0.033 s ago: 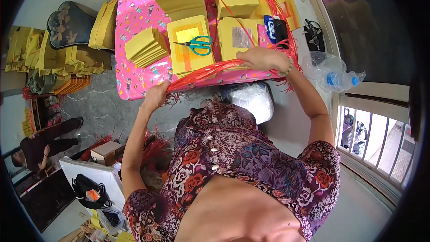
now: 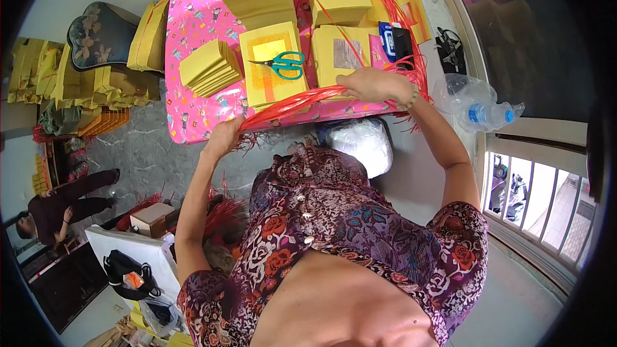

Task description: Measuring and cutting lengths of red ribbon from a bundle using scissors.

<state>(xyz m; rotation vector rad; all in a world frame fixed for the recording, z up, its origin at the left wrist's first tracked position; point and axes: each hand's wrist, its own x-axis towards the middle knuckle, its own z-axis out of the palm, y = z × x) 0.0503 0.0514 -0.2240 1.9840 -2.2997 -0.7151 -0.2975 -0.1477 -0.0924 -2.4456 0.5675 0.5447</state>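
Note:
A bundle of thin red plastic strips stretches between my hands along the near edge of the pink table. My left hand is closed around its left end, where loose tips hang below. At the right, my right hand grips the bundle, fingers curled over it; more strips run from there up the table's right side. Just beyond the bundle are two stacks of yellow paper, the left stack carrying teal-handled scissors, the right stack bearing a silver patch. A fanned yellow stack lies farther left.
Taller yellow paper stacks stand at the back of the pink-covered table. A blue packet and a dark phone-like object lie at right. Beside the table are a clear plastic bottle and a cushioned chair. Another person is at far left.

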